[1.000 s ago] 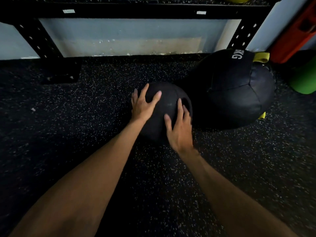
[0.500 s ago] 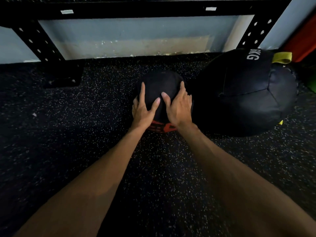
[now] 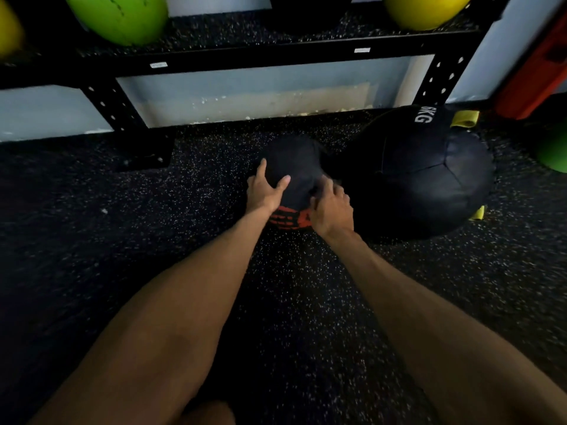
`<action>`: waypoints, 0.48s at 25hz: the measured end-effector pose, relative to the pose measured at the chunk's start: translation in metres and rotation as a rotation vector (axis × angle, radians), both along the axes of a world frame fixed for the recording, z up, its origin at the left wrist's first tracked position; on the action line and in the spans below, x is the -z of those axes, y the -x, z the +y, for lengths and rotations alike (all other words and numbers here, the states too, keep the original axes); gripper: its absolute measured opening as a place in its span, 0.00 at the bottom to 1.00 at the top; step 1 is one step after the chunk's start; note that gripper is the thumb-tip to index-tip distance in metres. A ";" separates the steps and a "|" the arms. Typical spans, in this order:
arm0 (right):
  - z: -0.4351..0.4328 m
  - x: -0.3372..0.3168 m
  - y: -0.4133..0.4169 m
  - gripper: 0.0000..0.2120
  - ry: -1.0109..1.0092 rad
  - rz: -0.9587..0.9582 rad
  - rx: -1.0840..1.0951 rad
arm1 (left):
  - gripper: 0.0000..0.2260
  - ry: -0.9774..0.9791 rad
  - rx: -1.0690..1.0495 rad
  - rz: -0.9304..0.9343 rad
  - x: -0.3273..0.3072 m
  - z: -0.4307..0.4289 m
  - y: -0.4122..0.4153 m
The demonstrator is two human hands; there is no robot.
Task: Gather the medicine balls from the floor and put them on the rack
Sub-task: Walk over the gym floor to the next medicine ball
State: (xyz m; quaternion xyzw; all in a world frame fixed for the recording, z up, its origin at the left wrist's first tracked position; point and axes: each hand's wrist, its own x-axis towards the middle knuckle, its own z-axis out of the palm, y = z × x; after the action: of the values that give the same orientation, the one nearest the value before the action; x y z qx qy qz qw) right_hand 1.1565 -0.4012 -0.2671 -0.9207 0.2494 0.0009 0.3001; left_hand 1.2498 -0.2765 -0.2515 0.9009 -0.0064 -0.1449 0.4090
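Head view: the small black ball (image 3: 294, 161) sits on the floor (image 3: 122, 240) near its back edge, below the rack (image 3: 276, 53), just beside a big black ball (image 3: 429, 179). The left grip (image 3: 266, 191) presses spread fingers on its top; the right grip (image 3: 333, 207) curls round its right side.

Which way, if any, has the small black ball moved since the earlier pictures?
Yes: the small ball has rolled away from the person, toward the wall, judged against the big ball beside it; orange print now shows.
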 end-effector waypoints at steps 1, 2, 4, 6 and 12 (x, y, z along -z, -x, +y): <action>0.007 -0.007 0.020 0.23 0.019 -0.002 0.016 | 0.32 -0.029 0.001 -0.031 -0.007 0.009 0.018; 0.014 -0.014 0.039 0.20 0.035 0.004 0.022 | 0.29 -0.082 0.004 -0.047 -0.012 0.020 0.036; 0.027 -0.023 0.074 0.15 0.020 -0.005 -0.011 | 0.23 -0.184 0.019 -0.041 -0.018 0.045 0.070; 0.043 -0.031 0.103 0.14 -0.022 -0.001 -0.061 | 0.15 -0.271 0.047 0.003 -0.021 0.075 0.106; 0.109 -0.056 0.147 0.12 -0.083 0.108 -0.302 | 0.09 -0.319 0.025 0.223 -0.031 0.167 0.206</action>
State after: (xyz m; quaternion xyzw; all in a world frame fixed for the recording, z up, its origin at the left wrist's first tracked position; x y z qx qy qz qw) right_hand 1.0094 -0.2918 -0.2111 -0.9332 0.1238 0.1056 0.3204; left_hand 1.0442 -0.1091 -0.2207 0.9326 0.0508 -0.2480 0.2572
